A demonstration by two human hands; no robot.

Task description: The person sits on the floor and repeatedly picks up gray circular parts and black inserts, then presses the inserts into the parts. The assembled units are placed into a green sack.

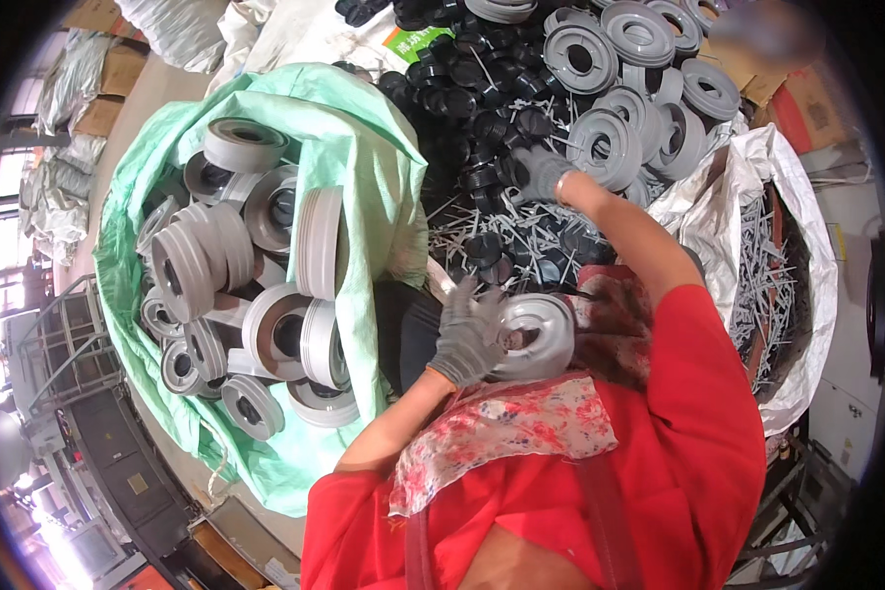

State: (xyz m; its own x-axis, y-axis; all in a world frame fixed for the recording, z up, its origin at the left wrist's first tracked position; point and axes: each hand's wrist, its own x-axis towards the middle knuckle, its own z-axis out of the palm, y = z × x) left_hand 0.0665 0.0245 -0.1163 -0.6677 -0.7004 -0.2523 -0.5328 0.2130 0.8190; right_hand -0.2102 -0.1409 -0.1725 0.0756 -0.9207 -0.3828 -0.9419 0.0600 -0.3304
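Note:
A round grey plastic ring with a wide central hole lies in my lap. My left hand, in a grey knit glove, rests along its left edge with the fingers stretched out and apart. Farther off, my right hand, gloved too, reaches into a heap of black round caps. Its fingers are spread against the caps; their tips are partly lost among them. Thin grey plastic pins lie scattered around and below that hand.
At left stands a green woven sack full of grey rings. More grey rings pile up at the far right. A white sack on the right holds many grey pins. Metal racks stand beyond the green sack.

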